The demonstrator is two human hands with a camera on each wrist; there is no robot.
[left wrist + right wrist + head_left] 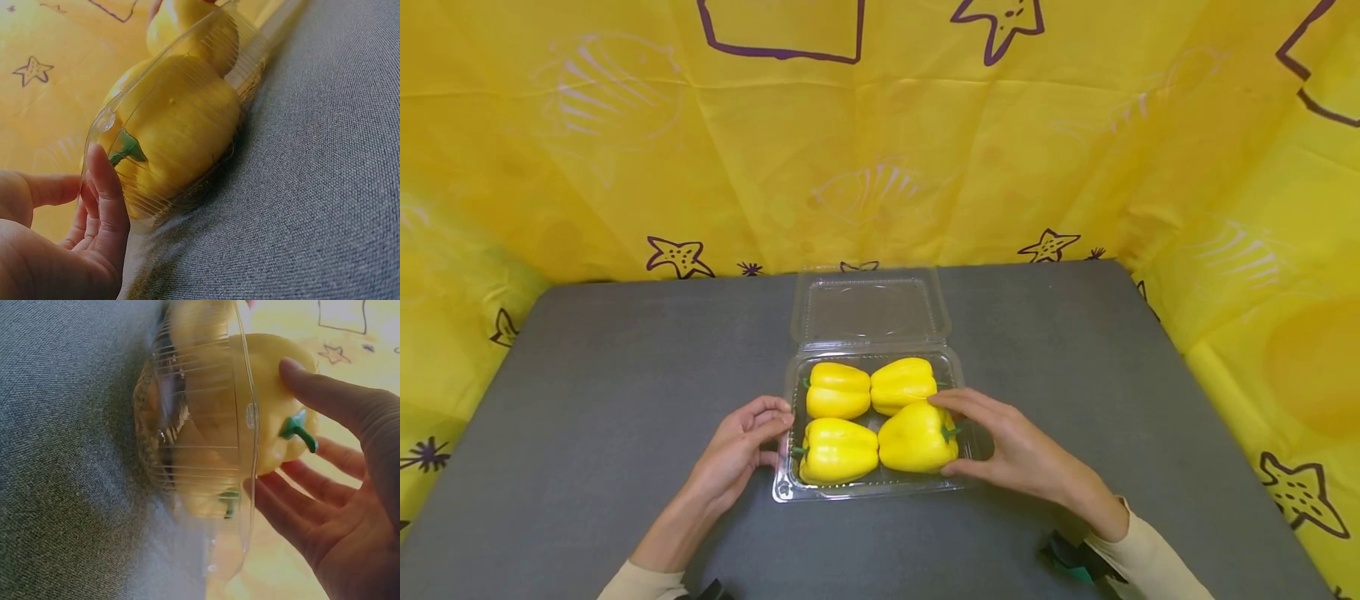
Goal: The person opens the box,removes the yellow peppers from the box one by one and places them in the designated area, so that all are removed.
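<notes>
"Where is the pepper (917, 437)?"

"At the near right corner of the box (880, 493), directly left of my right hand (1018, 450). Its long axis runs left to right, stem toward my palm, its body partly above the rim."

"And your fingers?"

"Clamped on the pepper, thumb on the near side, fingertips on the far. My left hand (733, 450), farther off, pinches the box's left edge."

"What borders it?"

"The near left pepper (837, 450) just left, the far right pepper (901, 385) just beyond. Whether mine touches the floor, I cannot tell. The lid (871, 310) lies open at the far edge; grey table (1075, 358) stretches right."
</notes>
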